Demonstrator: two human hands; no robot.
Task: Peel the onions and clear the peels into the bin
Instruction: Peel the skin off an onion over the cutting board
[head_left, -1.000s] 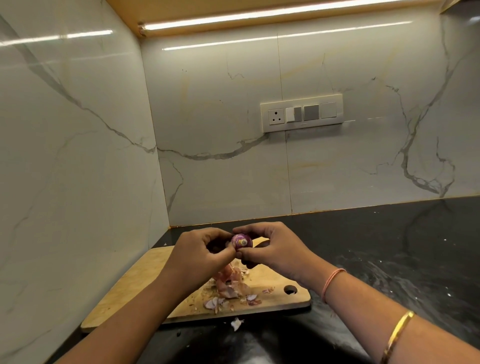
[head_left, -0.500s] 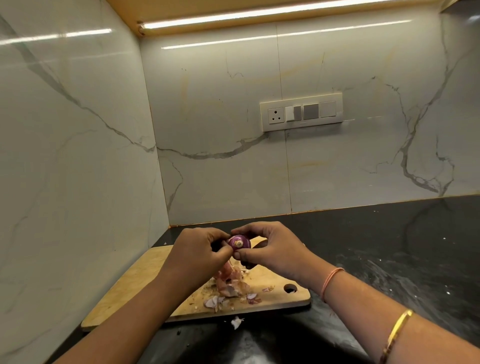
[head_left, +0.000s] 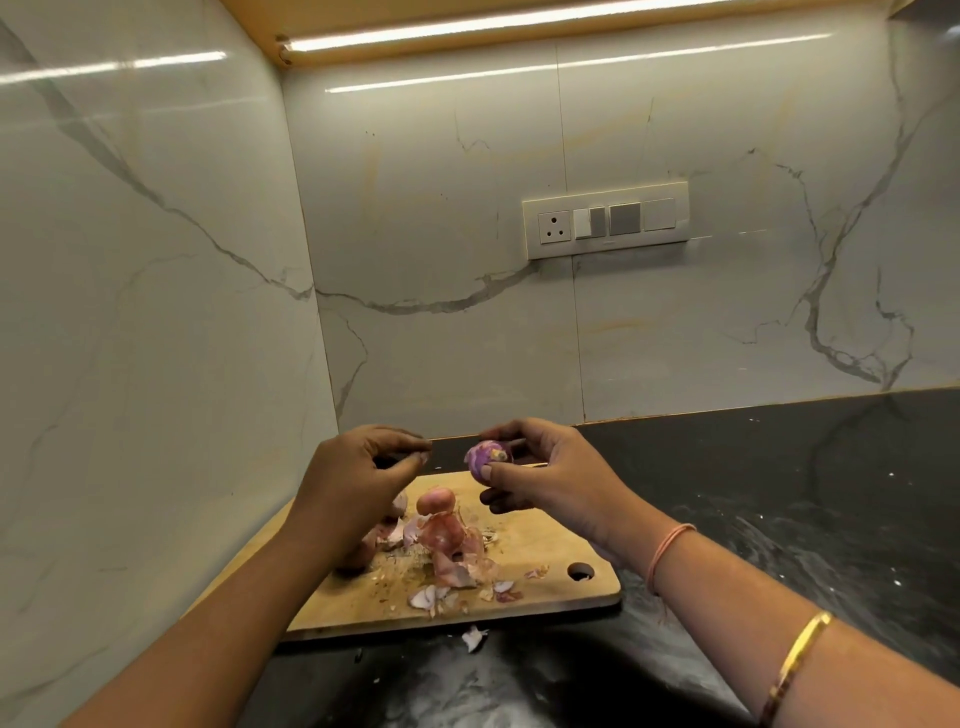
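The left hand is up in the air over the far side of the board. Its fingers are curled and the tips press against the thumb, like a pinch. It may have a tiny bit of skin in there, but that is too small to tell.

Below it on the board sits a pink onion with its skin on. Something pale peeks out by the left wrist, maybe one more onion, but the arm hides it. In front of the pink onion lies a heap of peels. One white scrap has dropped off the board onto the black counter.

Next comes the purple onion. It is shiny, with pale patches, and looks almost bare. The right hand holds it up above the far edge of the board, thumb under it and fingers bent round the far side. The two hands are a little apart.

So this looks like the peeling step, near the end for this onion. I think the next move is to check it for any last skin, put it down, and pick up the pink onion. The peels need gathering later, the scrap on the counter too. No bin can be seen here.
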